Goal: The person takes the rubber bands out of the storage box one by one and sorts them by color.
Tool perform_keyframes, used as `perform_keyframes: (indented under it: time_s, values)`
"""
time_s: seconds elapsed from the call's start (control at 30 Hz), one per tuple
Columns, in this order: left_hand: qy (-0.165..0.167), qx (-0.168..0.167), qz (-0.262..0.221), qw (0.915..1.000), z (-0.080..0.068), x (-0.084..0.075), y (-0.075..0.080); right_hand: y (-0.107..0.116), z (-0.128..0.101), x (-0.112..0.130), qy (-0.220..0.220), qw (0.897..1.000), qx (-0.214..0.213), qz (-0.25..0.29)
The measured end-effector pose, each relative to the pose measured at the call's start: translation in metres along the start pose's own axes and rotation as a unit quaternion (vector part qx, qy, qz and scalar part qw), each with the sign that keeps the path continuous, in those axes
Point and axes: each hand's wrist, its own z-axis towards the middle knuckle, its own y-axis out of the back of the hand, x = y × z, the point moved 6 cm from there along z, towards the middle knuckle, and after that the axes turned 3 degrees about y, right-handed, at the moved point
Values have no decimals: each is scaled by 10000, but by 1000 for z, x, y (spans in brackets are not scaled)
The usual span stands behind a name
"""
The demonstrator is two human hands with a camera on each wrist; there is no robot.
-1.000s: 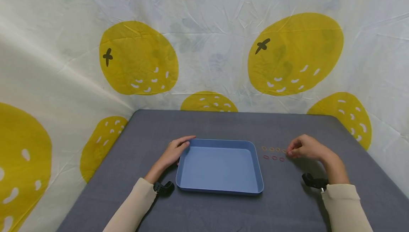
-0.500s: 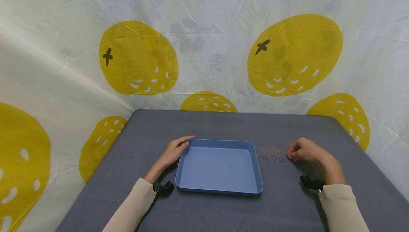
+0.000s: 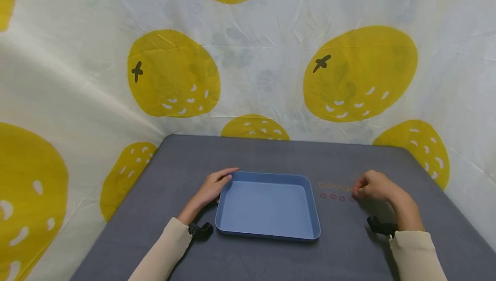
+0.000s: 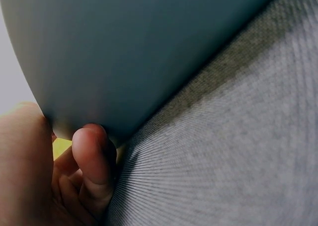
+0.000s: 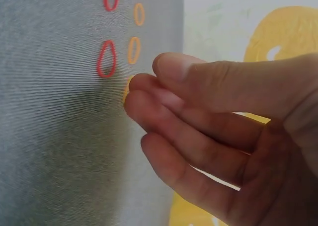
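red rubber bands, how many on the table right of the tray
4 red rubber bands lie in a row on the grey table, right of the blue tray; the last sits at the right hand, which may hide more.

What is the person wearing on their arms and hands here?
Both hands are bare: the left hand and the right hand wear no gloves or rings that show. Long cream sleeves cover both forearms to the wrist. A small black device is strapped at each wrist, the other one here.
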Motion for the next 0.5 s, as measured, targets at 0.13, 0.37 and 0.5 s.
perform_keyframes:
  time_s: [0.13, 0.37, 0.5]
  values:
    - [-1, 90, -52, 9999, 1, 2, -3, 3, -4, 5, -38, 10000, -35, -40]
    - [-33, 157, -93, 9998, 3, 3, 0, 9, -7, 24, 231, 9994, -225, 135]
    - [138, 108, 57, 9998, 3, 1, 13, 20, -13, 40, 428, 9971, -612, 158]
